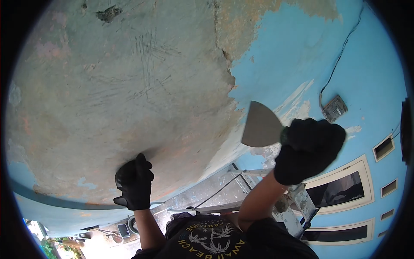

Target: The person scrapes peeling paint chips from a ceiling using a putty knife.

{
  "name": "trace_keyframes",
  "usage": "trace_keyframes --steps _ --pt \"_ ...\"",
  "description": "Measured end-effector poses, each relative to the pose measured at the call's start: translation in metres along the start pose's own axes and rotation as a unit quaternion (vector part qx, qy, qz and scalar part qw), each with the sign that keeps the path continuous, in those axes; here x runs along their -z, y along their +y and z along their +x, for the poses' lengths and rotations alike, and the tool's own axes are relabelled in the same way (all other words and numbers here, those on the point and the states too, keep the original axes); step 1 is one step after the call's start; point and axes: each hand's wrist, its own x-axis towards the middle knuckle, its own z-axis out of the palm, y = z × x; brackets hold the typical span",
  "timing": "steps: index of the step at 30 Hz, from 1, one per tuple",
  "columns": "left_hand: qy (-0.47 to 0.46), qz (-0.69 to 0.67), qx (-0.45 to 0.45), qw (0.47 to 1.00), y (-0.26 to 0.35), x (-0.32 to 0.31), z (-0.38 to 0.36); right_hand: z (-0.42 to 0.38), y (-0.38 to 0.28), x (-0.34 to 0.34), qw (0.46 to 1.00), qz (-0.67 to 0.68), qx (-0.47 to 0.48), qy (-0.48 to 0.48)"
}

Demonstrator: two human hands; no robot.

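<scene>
Rough, patchy wall (142, 99); fan-shaped scraper (261, 127) in gloved right fingers (302, 134)

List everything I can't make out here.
All in the head view:
Scraper: handle mostly covered by the right hand.
Ladder: partly hidden behind the right arm and shirt.
Shirt: cut off by the bottom edge.
Dark object, far right: cut off by the lens border.

Head cam, looks fwd & down, nr wall (116, 108).
</scene>
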Motion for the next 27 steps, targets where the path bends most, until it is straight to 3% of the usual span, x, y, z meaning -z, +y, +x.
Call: trace_keyframes --steps 1,2,4,6,7,8,10,12,13,14,16,17,20,22,24,27 --pt "0.001 -0.018 0.02 1.0 0.0 0.0 0.0 -0.002 0.015 0.01 0.992 -0.099 0.003 0.076" --pt "0.001 -0.034 0.042 0.999 0.0 0.001 -0.002 0.004 0.032 0.024 0.998 -0.048 -0.031 0.014" --pt "-0.013 0.002 0.031 0.999 0.001 0.007 -0.005 -0.002 0.029 0.027 0.995 -0.077 0.007 0.066" --pt "-0.013 0.023 0.014 1.0 0.001 0.003 0.0 -0.007 0.007 0.017 0.999 -0.014 -0.008 0.048" --pt "-0.014 0.011 0.011 1.0 -0.001 0.003 -0.001 -0.006 0.003 0.01 0.998 0.05 -0.012 -0.044" --pt "-0.015 -0.001 0.008 1.0 -0.002 0.003 -0.001 -0.01 0.001 -0.002 0.996 -0.035 0.062 -0.047" --pt "-0.015 -0.01 0.006 1.0 -0.005 0.002 -0.001 -0.01 0.008 -0.003 0.999 0.003 0.04 -0.011" --pt "-0.015 -0.02 0.003 1.0 -0.005 0.002 -0.002 -0.008 0.038 0.014 0.98 -0.129 0.024 0.15" --pt "-0.016 -0.005 0.001 1.0 -0.004 0.003 -0.003 -0.008 0.04 0.023 0.966 -0.217 0.057 0.129" --pt "-0.015 0.008 -0.002 1.0 -0.002 0.003 -0.002 -0.007 0.032 0.025 0.966 -0.216 0.059 0.128" --pt "-0.021 0.002 0.006 1.0 0.0 0.004 -0.002 -0.013 0.01 0.027 1.0 0.007 -0.018 0.005" --pt "-0.029 0.001 0.015 0.999 0.0 0.005 -0.002 -0.018 0.009 0.004 0.998 0.028 0.048 0.005" --pt "-0.029 -0.032 0.017 0.999 -0.007 0.005 -0.001 -0.033 0.003 -0.017 0.988 -0.086 0.101 -0.081" --pt "-0.038 -0.028 0.017 0.999 -0.005 0.007 0.0 -0.043 0.027 0.011 0.993 -0.084 0.071 0.052" --pt "-0.046 -0.025 0.019 0.998 -0.004 0.009 -0.002 -0.037 0.046 0.025 0.955 -0.27 0.093 0.075" --pt "-0.04 -0.049 0.019 0.998 -0.001 0.006 -0.002 -0.045 0.021 0.005 0.997 -0.061 0.026 -0.03"
